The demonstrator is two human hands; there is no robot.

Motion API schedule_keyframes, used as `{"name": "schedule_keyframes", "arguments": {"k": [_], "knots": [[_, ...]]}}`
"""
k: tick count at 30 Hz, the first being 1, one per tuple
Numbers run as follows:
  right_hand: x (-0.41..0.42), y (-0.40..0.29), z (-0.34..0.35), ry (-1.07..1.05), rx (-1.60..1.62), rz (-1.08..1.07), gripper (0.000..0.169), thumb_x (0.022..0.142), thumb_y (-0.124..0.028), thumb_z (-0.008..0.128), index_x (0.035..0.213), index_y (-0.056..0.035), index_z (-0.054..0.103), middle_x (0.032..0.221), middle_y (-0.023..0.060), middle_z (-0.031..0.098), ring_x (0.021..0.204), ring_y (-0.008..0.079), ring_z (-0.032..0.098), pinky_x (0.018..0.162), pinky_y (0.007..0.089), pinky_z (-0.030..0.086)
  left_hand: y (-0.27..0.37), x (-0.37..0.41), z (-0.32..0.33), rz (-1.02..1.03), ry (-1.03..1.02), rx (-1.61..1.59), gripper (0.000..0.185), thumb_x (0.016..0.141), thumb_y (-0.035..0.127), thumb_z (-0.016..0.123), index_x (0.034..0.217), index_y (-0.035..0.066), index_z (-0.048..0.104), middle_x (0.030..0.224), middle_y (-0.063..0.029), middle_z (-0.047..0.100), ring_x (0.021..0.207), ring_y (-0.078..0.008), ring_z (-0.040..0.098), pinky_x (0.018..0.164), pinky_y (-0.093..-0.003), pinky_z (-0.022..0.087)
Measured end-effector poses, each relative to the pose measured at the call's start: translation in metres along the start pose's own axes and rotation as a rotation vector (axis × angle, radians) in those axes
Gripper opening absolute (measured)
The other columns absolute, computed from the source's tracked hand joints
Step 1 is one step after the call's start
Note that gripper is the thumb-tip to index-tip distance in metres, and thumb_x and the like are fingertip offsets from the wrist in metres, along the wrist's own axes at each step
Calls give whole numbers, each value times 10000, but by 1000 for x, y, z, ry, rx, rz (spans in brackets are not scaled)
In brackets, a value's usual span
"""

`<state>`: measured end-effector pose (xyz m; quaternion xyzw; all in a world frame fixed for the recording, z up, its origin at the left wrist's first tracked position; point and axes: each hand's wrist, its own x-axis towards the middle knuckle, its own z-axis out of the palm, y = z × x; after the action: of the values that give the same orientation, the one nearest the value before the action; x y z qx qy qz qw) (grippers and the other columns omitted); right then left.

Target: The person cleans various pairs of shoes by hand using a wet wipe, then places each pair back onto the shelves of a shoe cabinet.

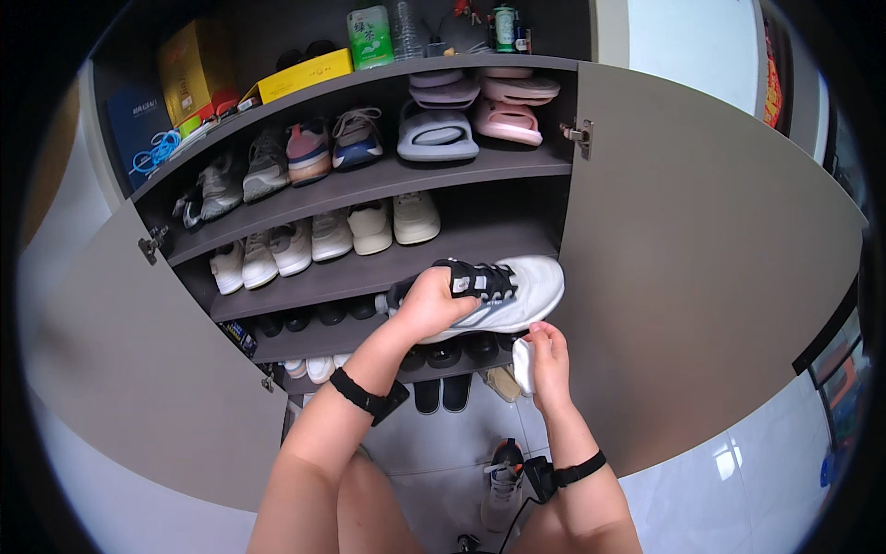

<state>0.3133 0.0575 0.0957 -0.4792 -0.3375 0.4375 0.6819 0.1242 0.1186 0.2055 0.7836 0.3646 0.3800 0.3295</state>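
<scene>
My left hand [430, 305] grips a white sneaker [533, 284] with black laces and grey side panels around its middle. The toe points right, and the shoe is held up in front of the open shoe cabinet. By the toe's lower edge is my right hand [549, 356], with a folded white cloth or tissue [524, 367] pinched in its fingers. Its fingertips meet the edge of the sole. Part of the shoe's heel is hidden behind my left hand.
Several pairs of shoes fill the cabinet shelves [367, 179]. Cabinet doors stand swung out at left [159, 360] and right [692, 263]. A grey sneaker [502, 495] rests on the tiled floor between my legs, with black slippers [441, 395] under the cabinet. Boxes [304, 75] and bottles crowd the top.
</scene>
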Motion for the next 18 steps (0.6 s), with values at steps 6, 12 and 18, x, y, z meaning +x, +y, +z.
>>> {"name": "schedule_keyframes", "arguments": {"k": [6, 12, 18], "knots": [[7, -17, -16, -34, 86, 216, 623, 901, -463, 550, 1232, 64, 523, 1179, 157, 590, 1044, 226, 571, 894, 341, 440, 21, 44, -20, 70, -362, 283, 284, 725, -21, 685, 1001, -27, 623, 892, -99, 677, 813, -159, 598, 805, -302, 483], [17, -15, -27, -72, 170, 297, 505, 891, -357, 551, 1167, 67, 559, 1114, 156, 622, 976, 234, 603, 843, 343, 465, 33, 80, -17, 164, -385, 530, 329, 665, 1, 702, 971, -41, 589, 925, -179, 655, 902, -295, 632, 814, -356, 483], [19, -5, -16, 22, 237, 219, 317, 867, -265, 612, 962, 37, 623, 925, 102, 654, 813, 172, 600, 731, 299, 467, 11, 79, -3, 163, -21, 510, 523, 650, 7, 682, 1158, -11, 559, 1081, -197, 612, 1045, -343, 584, 924, -365, 458]]}}
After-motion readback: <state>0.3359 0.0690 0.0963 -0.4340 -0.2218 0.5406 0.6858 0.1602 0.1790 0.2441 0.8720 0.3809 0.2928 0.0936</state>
